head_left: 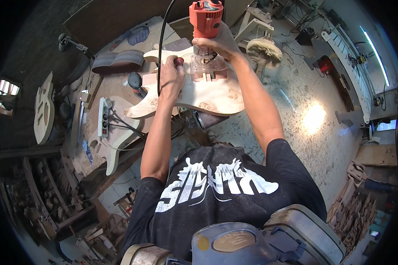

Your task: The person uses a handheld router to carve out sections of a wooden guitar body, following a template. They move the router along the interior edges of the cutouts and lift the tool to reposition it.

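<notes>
In my right hand [222, 43] is a red trim router [205, 21], gripped around its lower housing. Its clear base [208, 64] sits on a pale wooden guitar body [192, 95], over the pocket cut in the wood. The cutting bit is too small to make out. My left hand [171, 74] rests on the body's left part, its fingers closed on a dark red round knob [178, 61]. A black cable [162, 42] hangs down past my left wrist.
The workbench [86, 154] carries a white power strip [103, 117] with plugs, a second guitar body [117, 128], a sander [135, 81] and a curved wooden piece [118, 61]. Another body [44, 108] hangs at left. Dust covers the floor [292, 84].
</notes>
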{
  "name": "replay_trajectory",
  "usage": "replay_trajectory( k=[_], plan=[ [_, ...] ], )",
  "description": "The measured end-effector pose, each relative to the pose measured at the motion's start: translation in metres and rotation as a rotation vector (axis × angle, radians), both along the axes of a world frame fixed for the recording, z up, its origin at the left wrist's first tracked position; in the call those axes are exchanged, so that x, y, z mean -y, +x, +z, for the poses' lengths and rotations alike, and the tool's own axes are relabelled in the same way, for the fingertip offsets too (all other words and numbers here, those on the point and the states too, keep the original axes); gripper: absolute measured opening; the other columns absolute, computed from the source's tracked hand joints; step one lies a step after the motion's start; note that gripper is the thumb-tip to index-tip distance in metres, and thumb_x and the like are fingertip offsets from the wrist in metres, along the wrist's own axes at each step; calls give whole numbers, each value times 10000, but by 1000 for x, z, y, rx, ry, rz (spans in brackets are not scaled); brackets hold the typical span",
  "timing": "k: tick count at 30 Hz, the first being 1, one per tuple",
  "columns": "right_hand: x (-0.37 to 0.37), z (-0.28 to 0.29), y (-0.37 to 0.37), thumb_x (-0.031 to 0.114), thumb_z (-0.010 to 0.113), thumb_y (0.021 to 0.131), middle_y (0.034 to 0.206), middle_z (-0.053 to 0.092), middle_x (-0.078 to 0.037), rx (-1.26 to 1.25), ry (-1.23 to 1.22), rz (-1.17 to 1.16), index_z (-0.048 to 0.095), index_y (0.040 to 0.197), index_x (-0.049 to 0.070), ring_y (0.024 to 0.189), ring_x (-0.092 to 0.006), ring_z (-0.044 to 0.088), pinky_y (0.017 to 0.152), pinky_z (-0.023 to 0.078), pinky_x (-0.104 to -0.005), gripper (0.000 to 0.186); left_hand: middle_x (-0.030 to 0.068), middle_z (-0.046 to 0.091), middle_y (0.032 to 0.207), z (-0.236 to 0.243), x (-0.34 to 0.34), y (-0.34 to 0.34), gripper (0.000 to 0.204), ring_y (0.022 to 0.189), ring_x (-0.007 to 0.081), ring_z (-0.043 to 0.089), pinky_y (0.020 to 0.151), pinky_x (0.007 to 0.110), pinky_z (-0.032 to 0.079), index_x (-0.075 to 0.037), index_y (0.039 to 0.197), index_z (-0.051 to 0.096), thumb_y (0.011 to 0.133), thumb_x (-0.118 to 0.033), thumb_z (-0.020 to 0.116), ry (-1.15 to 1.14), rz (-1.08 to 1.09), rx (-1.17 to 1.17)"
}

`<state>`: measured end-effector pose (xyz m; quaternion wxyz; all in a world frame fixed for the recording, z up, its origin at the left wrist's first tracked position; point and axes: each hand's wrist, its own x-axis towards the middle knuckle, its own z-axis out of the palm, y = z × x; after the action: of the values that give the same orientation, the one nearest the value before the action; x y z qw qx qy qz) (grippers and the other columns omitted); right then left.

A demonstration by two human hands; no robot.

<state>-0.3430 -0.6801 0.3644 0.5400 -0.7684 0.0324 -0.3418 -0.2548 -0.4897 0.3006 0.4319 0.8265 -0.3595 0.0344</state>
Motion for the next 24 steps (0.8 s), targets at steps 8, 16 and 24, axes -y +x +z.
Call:
replay_trajectory(
  k=[8, 16, 24],
  plan=[
    [-6, -1, -5, 217, 895, 732, 947, 700, -25, 18, -13, -4, 655, 1061, 33, 833, -102, 660, 749, 556, -283, 447, 253, 737, 1008, -1, -5, -4, 317, 940, 412, 723, 851, 471, 555, -17, 1187, 686, 929, -199, 649, 4, 0, -6],
    [-7, -2, -8, 203, 893, 733, 967, 713, -37, 28, -40, -8, 651, 1085, 28, 863, -117, 675, 787, 563, -293, 462, 260, 735, 1012, -2, -9, -5, 320, 936, 428, 719, 842, 487, 550, -18, 1190, 684, 951, -225, 631, 16, -14, 12],
    [-14, -3, -14, 214, 887, 734, 965, 717, -42, 12, -34, -37, 661, 1077, 20, 856, -124, 685, 778, 574, -298, 453, 269, 733, 1006, -3, -15, -8, 325, 931, 437, 717, 836, 495, 547, -9, 1192, 677, 955, -226, 627, 48, -20, 17]
  ],
)
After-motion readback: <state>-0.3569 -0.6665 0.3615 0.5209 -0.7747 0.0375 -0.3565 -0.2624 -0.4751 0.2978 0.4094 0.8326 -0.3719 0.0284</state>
